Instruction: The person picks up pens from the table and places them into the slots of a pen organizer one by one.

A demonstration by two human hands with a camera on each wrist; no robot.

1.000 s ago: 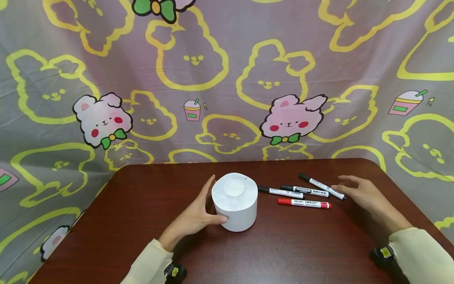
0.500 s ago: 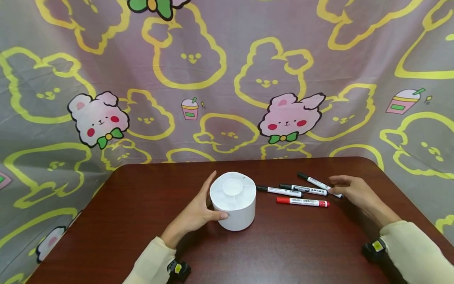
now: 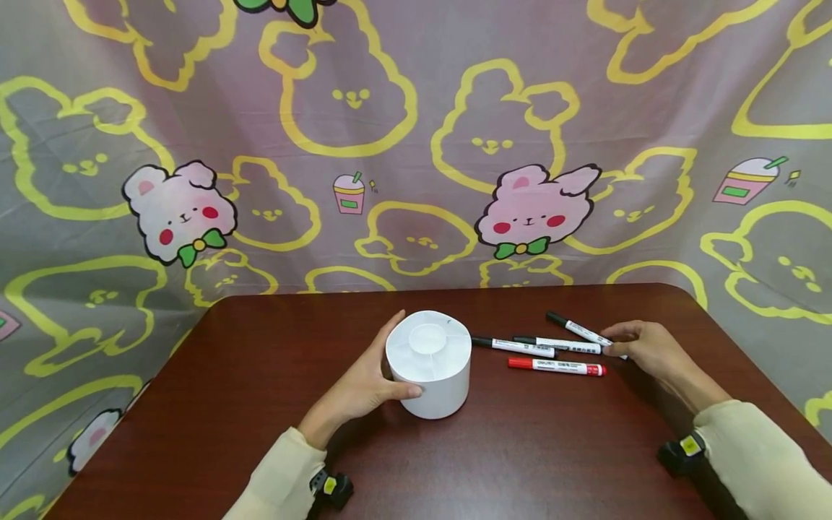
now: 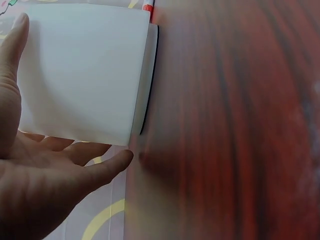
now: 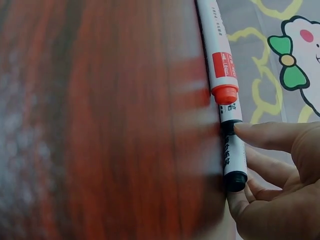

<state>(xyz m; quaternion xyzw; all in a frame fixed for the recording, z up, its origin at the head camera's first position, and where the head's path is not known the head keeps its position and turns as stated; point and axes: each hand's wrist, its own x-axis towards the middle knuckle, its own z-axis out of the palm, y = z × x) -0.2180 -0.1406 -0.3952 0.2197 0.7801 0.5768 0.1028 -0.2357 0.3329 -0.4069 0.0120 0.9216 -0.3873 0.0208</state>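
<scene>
A round white pen holder [image 3: 434, 393] with a divided top and a round central well stands upright on the table. My left hand [image 3: 357, 390] grips its left side, thumb across the front wall and fingers behind. The left wrist view has the thumb and fingers around the holder's white wall [image 4: 82, 70]. At the right, my right hand [image 3: 656, 354] pinches the near end of a black-capped whiteboard marker [image 3: 581, 330], its other end pointing away to the left. In the right wrist view, thumb and fingers lie on either side of the marker's end [image 5: 234, 155].
Two more black-capped markers [image 3: 520, 348] lie between the holder and my right hand, close together. In front of them is a red marker [image 3: 555, 366]. The dark brown table [image 3: 494, 455] ends at a patterned cloth [image 3: 416, 238] behind.
My right hand has come slightly left, and its thumb and fingers have closed around the marker's end. The left hand stays on the holder, its thumb slightly farther across the wall.
</scene>
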